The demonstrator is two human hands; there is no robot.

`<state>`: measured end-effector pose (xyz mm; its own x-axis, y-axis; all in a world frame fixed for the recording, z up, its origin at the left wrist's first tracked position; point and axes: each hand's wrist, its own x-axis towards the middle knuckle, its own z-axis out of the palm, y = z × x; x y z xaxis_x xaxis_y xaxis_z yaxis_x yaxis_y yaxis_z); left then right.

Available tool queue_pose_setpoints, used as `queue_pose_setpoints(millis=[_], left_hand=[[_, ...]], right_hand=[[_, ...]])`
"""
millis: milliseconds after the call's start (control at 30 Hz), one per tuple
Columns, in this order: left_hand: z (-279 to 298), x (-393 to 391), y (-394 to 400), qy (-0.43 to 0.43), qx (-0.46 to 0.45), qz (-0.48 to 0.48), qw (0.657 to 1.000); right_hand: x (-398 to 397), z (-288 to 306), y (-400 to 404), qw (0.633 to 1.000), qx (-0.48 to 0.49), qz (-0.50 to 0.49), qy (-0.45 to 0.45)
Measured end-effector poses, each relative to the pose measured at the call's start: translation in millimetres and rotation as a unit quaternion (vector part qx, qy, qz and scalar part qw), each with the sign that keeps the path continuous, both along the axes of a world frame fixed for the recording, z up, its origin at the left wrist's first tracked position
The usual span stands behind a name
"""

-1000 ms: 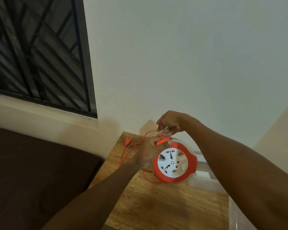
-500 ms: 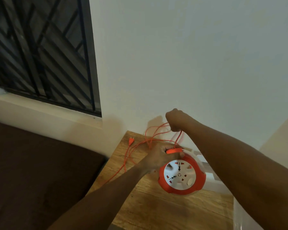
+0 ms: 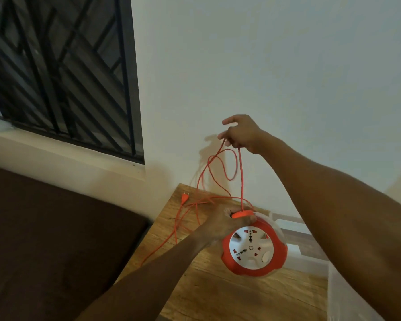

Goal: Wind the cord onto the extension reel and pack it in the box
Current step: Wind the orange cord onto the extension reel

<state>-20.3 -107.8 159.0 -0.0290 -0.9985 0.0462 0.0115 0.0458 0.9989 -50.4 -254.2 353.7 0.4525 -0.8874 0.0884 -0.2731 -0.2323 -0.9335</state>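
Note:
An orange and white extension reel [image 3: 254, 249] with sockets on its face stands tilted on a wooden table [image 3: 229, 295]. My left hand [image 3: 225, 222] grips the reel's orange handle at the top. High above the reel, my right hand [image 3: 241, 133] pinches the orange cord [image 3: 241, 179], which runs taut down to the reel. Loose loops hang below that hand and trail across the table and over its left edge. The cord's orange plug [image 3: 185, 197] lies near the table's far left corner. A clear box [image 3: 310, 246] sits just right of the reel.
A white wall stands right behind the table. A dark brown cushion or mattress [image 3: 51, 239] lies to the left, below a barred window [image 3: 56, 72]. A pale translucent edge [image 3: 340, 295] shows at the lower right.
My right hand has risen well above the reel, drawing the cord up into a taut line with loops hanging. My left hand stays on the handle.

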Motion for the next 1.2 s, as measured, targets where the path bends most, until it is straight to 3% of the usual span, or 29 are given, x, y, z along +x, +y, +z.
queue_pose_setpoints(millis=[67, 133, 167, 233, 267, 300, 367, 400, 467, 533, 633, 733, 867, 1067, 1200], left_hand=[[-1, 0, 1, 0.016, -0.001, 0.013, 1.0], [1, -1, 1, 0.033, 0.009, 0.022, 0.999], [2, -1, 1, 0.031, 0.013, 0.019, 0.999], [-3, -2, -1, 0.025, 0.017, 0.022, 0.999], [-4, -3, -2, 0.027, 0.019, 0.026, 0.999], [-5, -4, -2, 0.034, 0.027, 0.031, 0.999], [-7, -6, -4, 0.052, 0.041, 0.051, 0.996], [-8, -7, -6, 0.068, 0.052, 0.066, 0.994], [-7, -7, -10, 0.118, 0.085, 0.101, 0.984], [-5, -3, -16, 0.174, 0.102, 0.132, 0.971], [-1, 8, -22, 0.181, 0.107, 0.151, 0.966], [4, 16, -26, 0.184, 0.081, 0.142, 0.969], [5, 23, -30, 0.194, 0.076, 0.12, 0.971], [15, 36, -36, 0.152, 0.087, 0.12, 0.977], [32, 43, -45, 0.115, 0.08, 0.105, 0.985]], right_hand=[[-5, 0, -6, 0.993, -0.076, 0.0, 0.09], [-11, -2, -2, 0.955, -0.12, 0.07, 0.261], [-12, -4, -2, 0.947, -0.133, 0.083, 0.281], [-8, -5, -2, 0.962, -0.169, 0.044, 0.208], [-8, -4, -1, 0.956, -0.193, 0.036, 0.22], [-8, -4, 1, 0.924, -0.218, 0.058, 0.308], [-9, -12, 4, 0.824, -0.215, 0.108, 0.513], [-10, -17, 6, 0.807, -0.218, 0.116, 0.537], [-15, -20, 19, 0.819, -0.257, 0.124, 0.497], [-23, -25, 42, 0.801, -0.309, 0.178, 0.481], [-51, -46, 81, 0.721, -0.348, 0.281, 0.529], [-83, -76, 97, 0.617, -0.448, 0.297, 0.574], [-111, -96, 95, 0.558, -0.501, 0.303, 0.589], [-118, -102, 103, 0.517, -0.546, 0.271, 0.601], [-111, -97, 108, 0.54, -0.576, 0.184, 0.586]])
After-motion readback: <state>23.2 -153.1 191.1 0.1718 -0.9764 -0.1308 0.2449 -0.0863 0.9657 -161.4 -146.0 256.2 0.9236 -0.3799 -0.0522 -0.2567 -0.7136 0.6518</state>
